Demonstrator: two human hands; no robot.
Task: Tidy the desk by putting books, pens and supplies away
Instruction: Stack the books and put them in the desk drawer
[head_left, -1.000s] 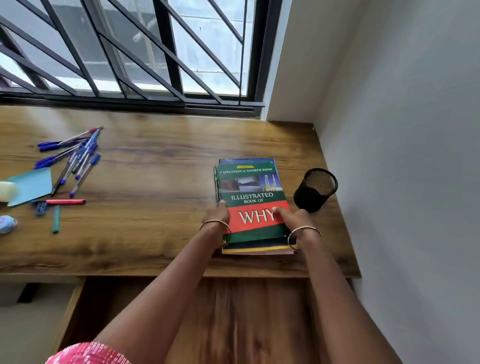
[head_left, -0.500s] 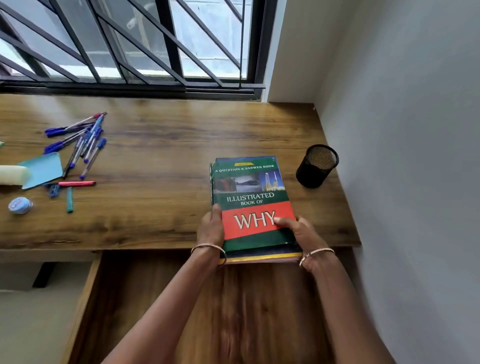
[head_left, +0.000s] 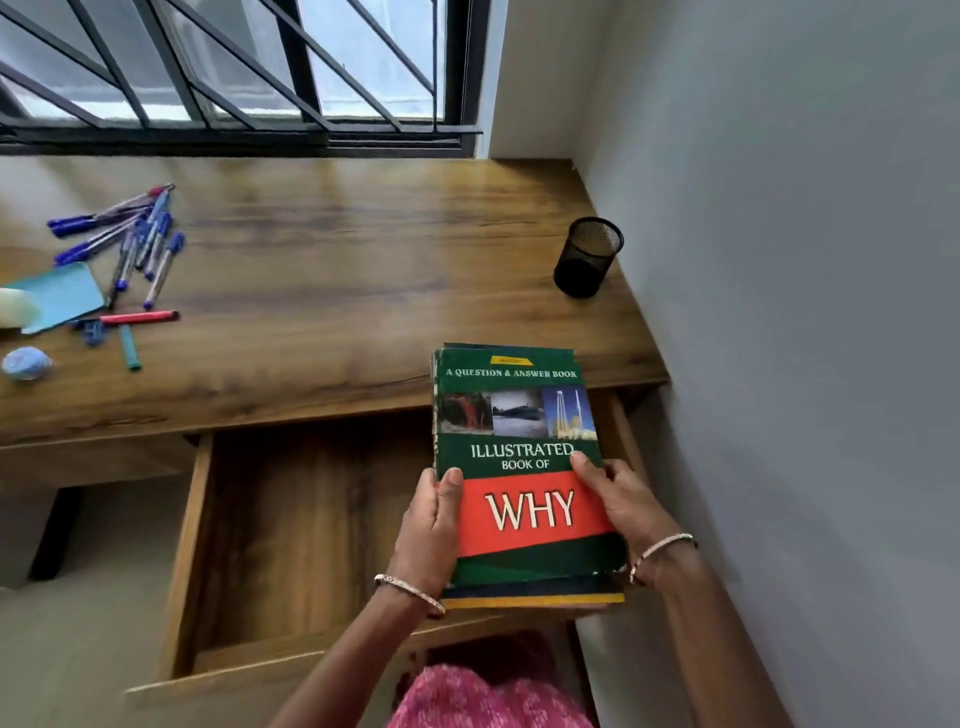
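Across the far half runs the smooth wood-grain worktop (head_left: 322, 291), with one shallow wooden drawer (head_left: 189, 545) open below its near edge. Over the drawer's right side is a stack of books (head_left: 519, 415), at least two, with a glossy green-and-red cover on top and its far end overlapping the worktop. The left hand (head_left: 431, 530) and right hand (head_left: 628, 509) each have their grip pinching a long edge, thumb on the cover. One round black mesh cup (head_left: 587, 260) stands far right. Far left lie roughly seven slim blue-capped pens (head_left: 140, 239), one blue pad (head_left: 62, 296) and one pink marker (head_left: 137, 317).
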